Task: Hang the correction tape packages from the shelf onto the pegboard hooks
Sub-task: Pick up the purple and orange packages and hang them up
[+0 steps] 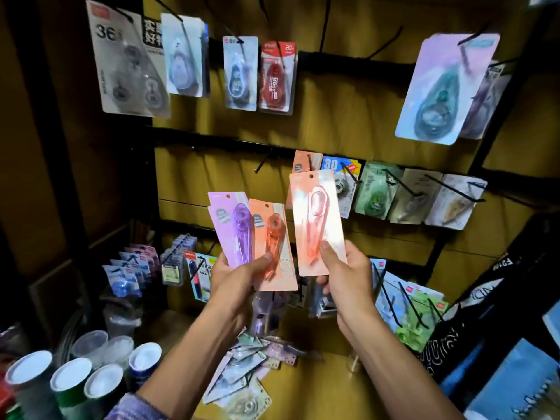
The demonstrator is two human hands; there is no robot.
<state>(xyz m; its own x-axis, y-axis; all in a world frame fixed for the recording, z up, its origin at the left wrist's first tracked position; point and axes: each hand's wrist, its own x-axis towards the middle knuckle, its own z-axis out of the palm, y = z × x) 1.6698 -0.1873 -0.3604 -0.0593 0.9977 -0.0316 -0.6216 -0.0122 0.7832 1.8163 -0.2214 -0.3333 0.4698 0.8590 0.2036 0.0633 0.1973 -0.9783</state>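
Note:
My left hand point(239, 278) holds a fan of correction tape packages: a purple package point(233, 228) and an orange package point(274, 241), thumb pressed on the orange one. A pale pink package point(316, 219) stands upright in my right hand point(342, 271), pinched at its lower edge, hang hole at the top. Right behind it a matching pink package point(306, 161) hangs on a pegboard hook. An empty hook point(265, 160) juts out just left of that. More loose packages point(251, 371) lie piled on the shelf point(321, 374) below my arms.
The brown pegboard point(333, 110) carries rows of black hooks with hanging tape packages, such as a red one point(276, 77) and a large lilac one point(439, 89). Lidded cups point(72, 380) stand at the lower left. Dark bags point(500, 313) crowd the right side.

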